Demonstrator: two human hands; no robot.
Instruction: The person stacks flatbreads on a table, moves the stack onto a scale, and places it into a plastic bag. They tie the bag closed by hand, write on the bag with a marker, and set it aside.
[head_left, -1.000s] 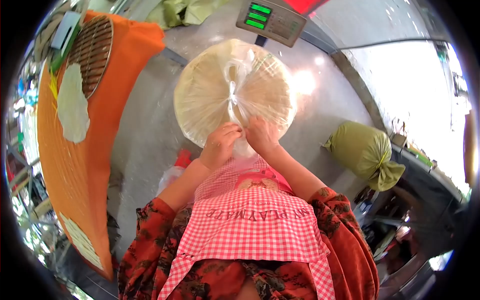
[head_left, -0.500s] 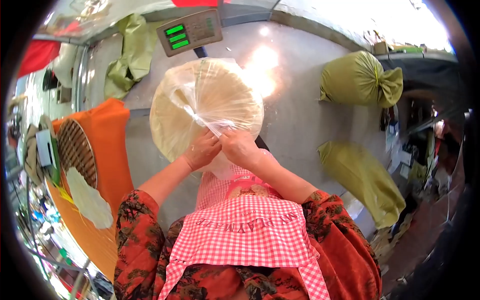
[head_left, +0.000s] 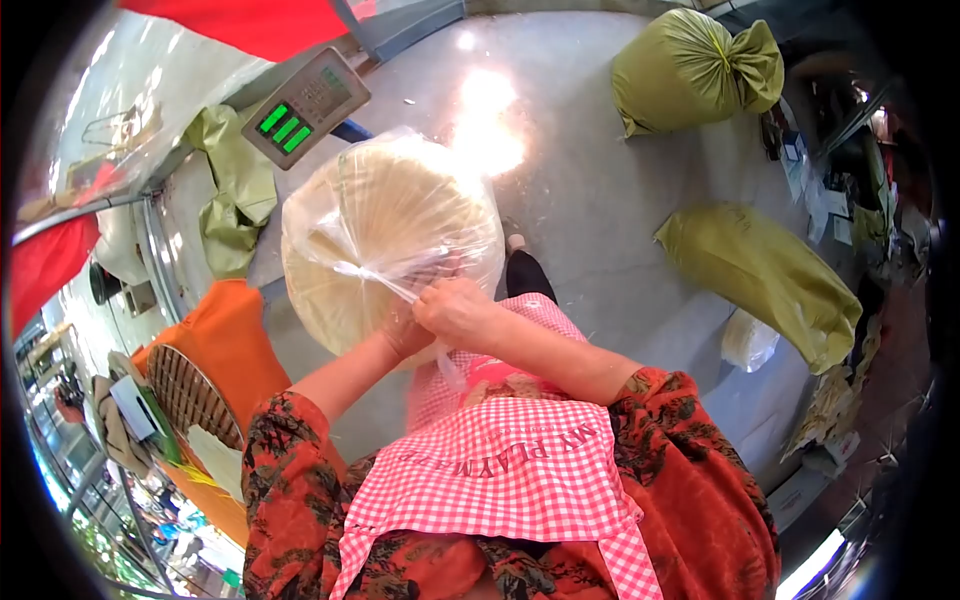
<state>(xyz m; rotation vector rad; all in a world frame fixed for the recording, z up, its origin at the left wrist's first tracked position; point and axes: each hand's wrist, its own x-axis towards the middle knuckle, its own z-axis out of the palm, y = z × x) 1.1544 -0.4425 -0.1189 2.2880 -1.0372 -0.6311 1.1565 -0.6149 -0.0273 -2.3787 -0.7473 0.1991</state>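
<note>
A large clear plastic bag [head_left: 390, 220] full of something pale and round stands in front of me, its top gathered into a twisted neck. My right hand [head_left: 455, 312] is closed on the twisted plastic at the near side of the bag. Just left of it and partly behind it, my left hand [head_left: 408, 332] is against the bag's near edge, its fingers hidden by the other hand and the plastic. A loose tail of plastic hangs below the hands over the pink checked apron [head_left: 490, 450].
A scale display [head_left: 305, 108] with green digits stands beyond the bag. Two olive sacks, one tied [head_left: 690, 75] and one lying [head_left: 765, 270], are on the floor at right. At left are a crumpled green sack [head_left: 228, 200], an orange cloth [head_left: 235, 335] and a woven basket [head_left: 195, 395].
The view has turned, so the display and bag appear further left. My right hand now covers more of my left hand, whose fingers no longer show.
</note>
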